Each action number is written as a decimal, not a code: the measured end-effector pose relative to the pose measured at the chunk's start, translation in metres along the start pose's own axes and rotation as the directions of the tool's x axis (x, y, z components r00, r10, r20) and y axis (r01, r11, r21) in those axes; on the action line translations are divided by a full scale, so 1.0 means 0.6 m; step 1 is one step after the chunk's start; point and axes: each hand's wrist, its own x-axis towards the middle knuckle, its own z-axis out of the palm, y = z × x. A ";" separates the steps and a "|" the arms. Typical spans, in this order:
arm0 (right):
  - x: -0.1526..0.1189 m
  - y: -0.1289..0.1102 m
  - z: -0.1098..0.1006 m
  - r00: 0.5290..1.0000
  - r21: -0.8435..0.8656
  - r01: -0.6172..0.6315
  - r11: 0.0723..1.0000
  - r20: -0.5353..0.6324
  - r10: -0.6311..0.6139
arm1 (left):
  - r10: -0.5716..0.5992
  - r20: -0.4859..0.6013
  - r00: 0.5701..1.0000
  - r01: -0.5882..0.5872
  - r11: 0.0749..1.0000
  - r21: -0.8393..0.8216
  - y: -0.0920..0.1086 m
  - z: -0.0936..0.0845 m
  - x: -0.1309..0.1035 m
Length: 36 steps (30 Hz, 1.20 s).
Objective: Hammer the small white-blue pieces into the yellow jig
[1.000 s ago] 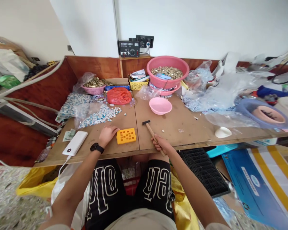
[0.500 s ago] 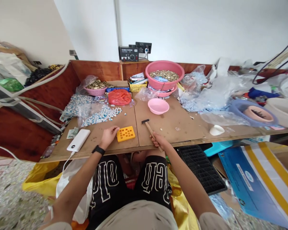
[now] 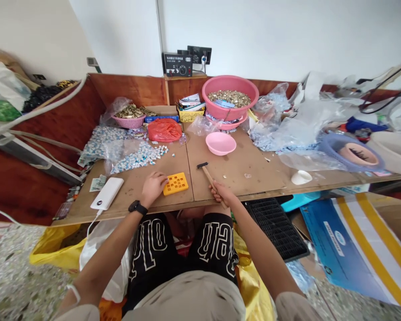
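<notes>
A yellow block with several square holes [image 3: 176, 183] lies flat near the front edge of the table. My left hand [image 3: 154, 185] is at the block's left side, fingers bent together, fingertips over its left edge. What they pinch, if anything, is too small to make out. In my right hand [image 3: 221, 194] is a hammer [image 3: 207, 174], gripped low on its wooden handle. Its dark head points away from me and rests on or just over the tabletop, right of the block.
Beyond the hammer stands a pink bowl [image 3: 220, 143]. Small blue-and-white pieces [image 3: 142, 156] are heaped at the left, behind a white power bank [image 3: 107, 193]. A large pink basin [image 3: 230, 84] holds metal pieces at the back. At the right are plastic bags [image 3: 297, 125] and a white cup [image 3: 301, 177].
My left hand has moved slightly right, and its fingertips now reach over the yellow block's edge. The right hand and hammer have hardly moved. The camera view has shifted a little.
</notes>
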 end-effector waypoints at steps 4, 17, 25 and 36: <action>0.003 0.003 0.000 1.000 -0.024 0.006 1.000 -0.022 -0.007 | 0.019 -0.042 0.999 -0.019 1.000 0.005 -0.005 0.011 0.011; -0.012 0.020 0.024 0.976 -0.340 0.135 0.931 -0.115 -0.183 | 0.088 0.026 0.996 -0.086 0.994 -0.074 -0.017 0.026 0.041; -0.058 -0.013 0.084 0.896 -0.834 0.270 0.481 0.035 -0.442 | -0.050 -0.186 0.981 0.020 0.987 -0.158 -0.025 0.031 -0.018; -0.118 -0.038 0.180 0.855 -0.899 0.380 0.217 0.252 -0.453 | -0.132 -0.135 0.982 0.114 0.984 -0.135 -0.032 0.044 -0.115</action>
